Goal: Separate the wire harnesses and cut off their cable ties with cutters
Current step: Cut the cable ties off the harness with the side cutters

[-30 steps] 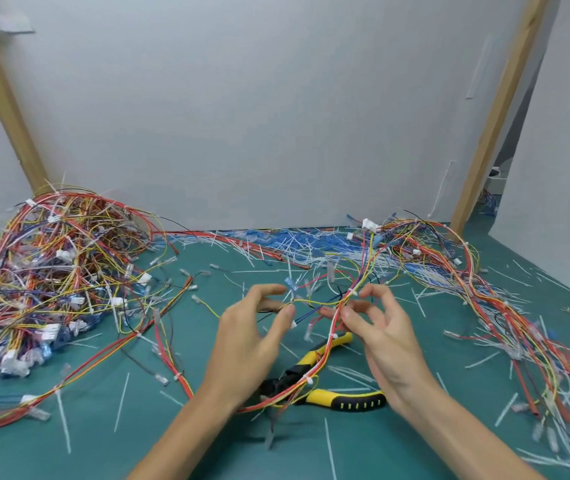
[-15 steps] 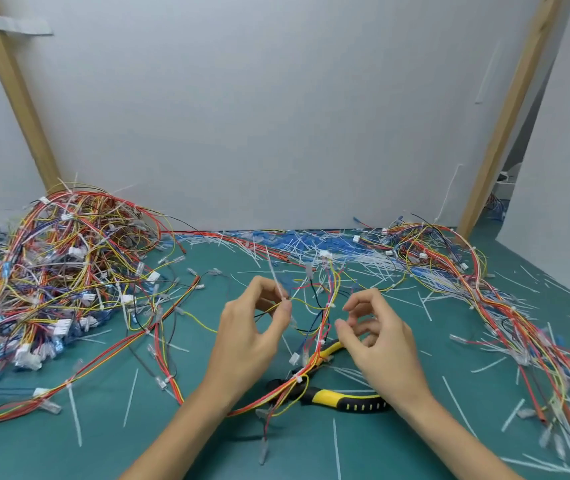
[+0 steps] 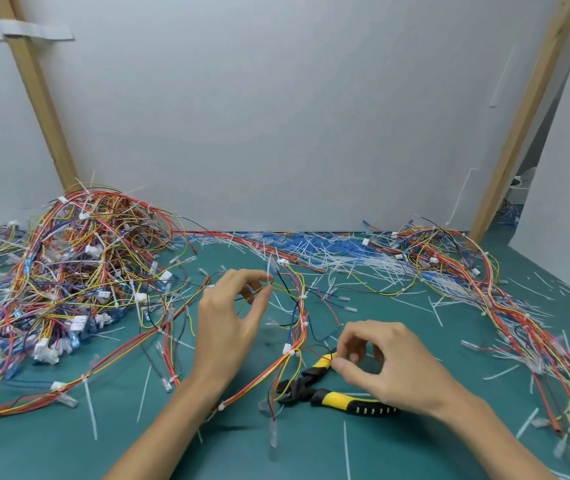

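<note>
Two hands: left hand (image 3: 231, 317) pinches one harness (image 3: 300, 308); right hand (image 3: 391, 368) curls at the single cutters (image 3: 311, 393), grip unclear; cutters lie left-right, jaws leftward

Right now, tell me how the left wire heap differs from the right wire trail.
The left heap of multicoloured wire harnesses is mounded high and dense; the right trail of multicoloured wire harnesses lies flat, strung toward the near edge. Loose white cable-tie offcuts crowd the right trail, fewer surround the left heap. Both show mostly red and yellow wires.
</note>
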Motion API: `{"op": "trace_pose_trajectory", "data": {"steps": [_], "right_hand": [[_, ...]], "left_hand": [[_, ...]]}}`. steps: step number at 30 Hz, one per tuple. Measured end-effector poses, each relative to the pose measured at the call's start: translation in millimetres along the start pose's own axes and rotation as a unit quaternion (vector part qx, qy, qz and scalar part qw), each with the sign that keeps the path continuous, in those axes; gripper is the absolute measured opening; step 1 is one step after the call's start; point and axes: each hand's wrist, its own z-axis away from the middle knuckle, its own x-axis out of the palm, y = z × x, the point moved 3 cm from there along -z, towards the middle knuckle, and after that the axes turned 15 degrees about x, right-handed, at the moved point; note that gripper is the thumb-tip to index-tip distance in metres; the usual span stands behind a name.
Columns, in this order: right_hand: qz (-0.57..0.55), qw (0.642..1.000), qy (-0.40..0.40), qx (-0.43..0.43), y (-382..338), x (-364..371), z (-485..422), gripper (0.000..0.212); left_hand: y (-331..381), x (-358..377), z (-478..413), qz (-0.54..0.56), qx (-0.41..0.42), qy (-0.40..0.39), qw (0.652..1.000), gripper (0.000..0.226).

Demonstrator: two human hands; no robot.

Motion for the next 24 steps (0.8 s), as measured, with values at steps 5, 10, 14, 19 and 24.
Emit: {"op": "trace_pose_trajectory", "data": {"steps": [5,10,14,19,24], "right_hand": [[-0.003,0.99,-0.14,0.02,6,1,-1,0.053],[0.075,0.986,-0.144,0.023,12,1,-1,0.073],[0.112,0.975,-0.191,0.023,14,3,1,0.082],[0.147,0.97,-0.191,0.04,16,1,1,0.098],[0.171,0.981,-0.095,-0.002,7,6,3,0.069]], "left_hand": [[-8,-4,-1,-0.033,0.037,-0.014,0.999,0.022],[-11,-1,1,-0.067,0.069,-0.049,0.994,0.025],[-9,1,3,-0.124,0.104,-0.074,0.984,0.02],[-1,2,2,-0.145,0.167,-0.102,0.97,0.01],[5,5,1,-0.128,0.21,-0.129,0.961,0.006]]}}
